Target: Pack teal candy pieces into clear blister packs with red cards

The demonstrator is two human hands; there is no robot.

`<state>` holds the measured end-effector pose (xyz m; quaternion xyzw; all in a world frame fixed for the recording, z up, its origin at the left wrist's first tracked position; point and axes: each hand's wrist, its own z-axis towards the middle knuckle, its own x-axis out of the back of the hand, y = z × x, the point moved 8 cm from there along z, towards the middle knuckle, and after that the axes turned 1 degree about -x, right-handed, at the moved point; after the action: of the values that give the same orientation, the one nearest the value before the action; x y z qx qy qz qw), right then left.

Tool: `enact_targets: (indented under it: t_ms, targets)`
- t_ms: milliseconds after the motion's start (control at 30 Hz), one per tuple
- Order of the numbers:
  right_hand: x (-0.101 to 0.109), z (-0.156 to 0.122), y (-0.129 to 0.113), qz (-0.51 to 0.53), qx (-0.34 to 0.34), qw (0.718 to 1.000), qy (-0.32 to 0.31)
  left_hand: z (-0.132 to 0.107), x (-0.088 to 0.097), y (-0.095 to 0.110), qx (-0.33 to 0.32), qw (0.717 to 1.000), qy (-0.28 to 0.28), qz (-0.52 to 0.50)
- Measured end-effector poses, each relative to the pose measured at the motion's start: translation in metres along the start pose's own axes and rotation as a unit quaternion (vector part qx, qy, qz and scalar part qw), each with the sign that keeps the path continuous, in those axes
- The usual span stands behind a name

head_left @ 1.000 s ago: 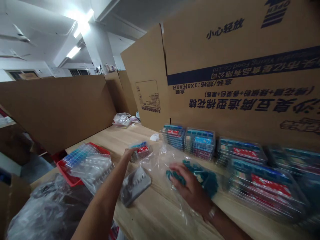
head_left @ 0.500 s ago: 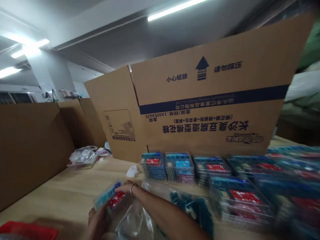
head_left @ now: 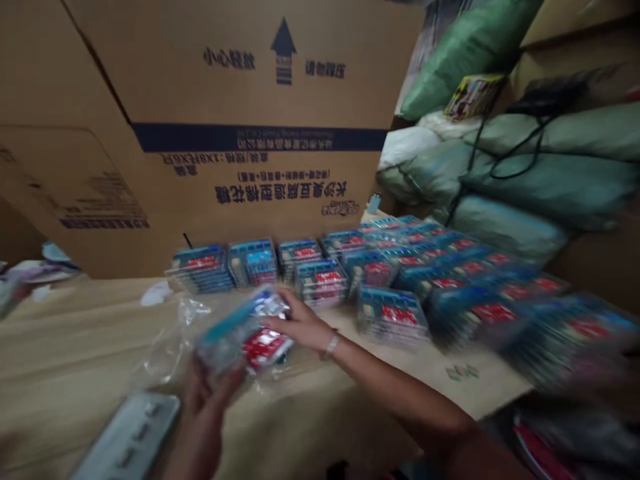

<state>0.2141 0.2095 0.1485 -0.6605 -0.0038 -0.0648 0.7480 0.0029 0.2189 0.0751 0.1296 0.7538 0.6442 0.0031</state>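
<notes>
Both my hands hold one clear blister pack (head_left: 247,333) with a blue top and a red label, just above the wooden table (head_left: 75,353). My left hand (head_left: 210,400) grips it from below with the fingers closed on its near edge. From the right, my right hand (head_left: 300,323) closes on its far side, a bracelet at the wrist. A crumpled clear plastic bag (head_left: 170,340) lies under and behind the pack. The picture is smeared by motion.
Several stacks of like packs (head_left: 390,280) stand in rows along the table toward the right. A big printed cardboard box (head_left: 225,113) rises behind them. Green and white sacks (head_left: 525,167) pile up at the right. A grey tray (head_left: 125,437) lies at the near left.
The view has swung right, from the red basket side to the sacks. My right hand has left the teal pieces in the bag and joined the left hand on the pack.
</notes>
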Motion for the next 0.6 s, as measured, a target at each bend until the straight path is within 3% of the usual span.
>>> enact_targets:
  t_ms: [100, 167, 200, 333, 400, 467, 533, 600]
  targets:
    - [0.067, -0.093, 0.059, 0.056, -0.103, 0.99, 0.079, -0.05, -0.096, -0.023, 0.042, 0.993, -0.095, -0.054]
    - [0.093, -0.137, 0.094, 0.071, -0.154, 0.978, 0.125, -0.067, -0.141, -0.038, 0.088, 0.98, -0.168, -0.063]
    - [0.101, -0.15, 0.107, 0.068, -0.167, 0.974, 0.141, -0.069, -0.154, -0.042, 0.095, 0.976, -0.185, -0.062]
    - [0.118, -0.154, 0.128, -0.041, -0.155, 0.973, 0.165, -0.054, -0.164, -0.038, 0.041, 0.986, -0.159, -0.02]
    - [0.123, -0.14, 0.13, -0.129, -0.153, 0.966, 0.164, -0.046, -0.156, -0.031, 0.026, 0.989, -0.139, 0.038]
    - [0.126, -0.126, 0.13, -0.185, -0.157, 0.957, 0.157, -0.043, -0.141, -0.012, -0.045, 0.985, -0.087, 0.145]
    - [0.127, -0.115, 0.13, -0.199, -0.153, 0.957, 0.147, -0.046, -0.137, 0.022, -0.183, 0.941, -0.053, 0.279]
    - [0.126, -0.11, 0.13, -0.191, -0.142, 0.962, 0.133, -0.052, -0.153, 0.043, -0.281, 0.869, -0.103, 0.393]
